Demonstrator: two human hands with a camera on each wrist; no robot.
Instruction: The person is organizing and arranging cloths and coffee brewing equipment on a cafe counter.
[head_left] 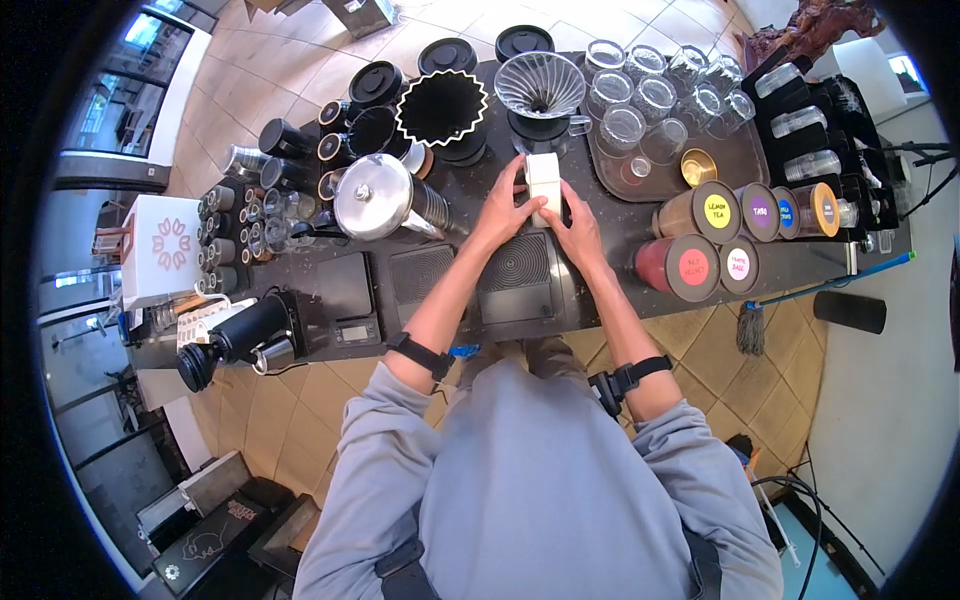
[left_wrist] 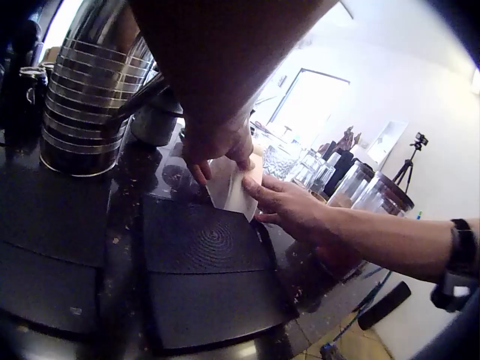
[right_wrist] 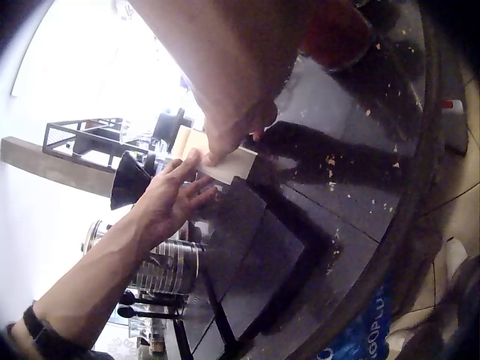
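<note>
Both hands hold a small white box (head_left: 543, 178) with a pale tan end, upright at the back edge of a black scale with a ringed plate (head_left: 514, 265). My left hand (head_left: 507, 212) grips its left side, thumb across the near face. From the right, my right hand (head_left: 578, 232) grips it with the thumb on the same face. In the left wrist view the white box (left_wrist: 231, 187) tapers downward between the hands. The right wrist view shows the tan part (right_wrist: 193, 141) above its white side. A clear ribbed dripper (head_left: 540, 85) stands just behind the hands.
A steel kettle (head_left: 375, 195) stands left, near a black wavy-rimmed dripper (head_left: 442, 105). Two more black scales (head_left: 345, 295) (head_left: 422, 275) lie left. At right are a tray (head_left: 640, 185) of upturned glasses and several labelled jars (head_left: 690, 265). A coffee grinder (head_left: 240, 330) sits front left.
</note>
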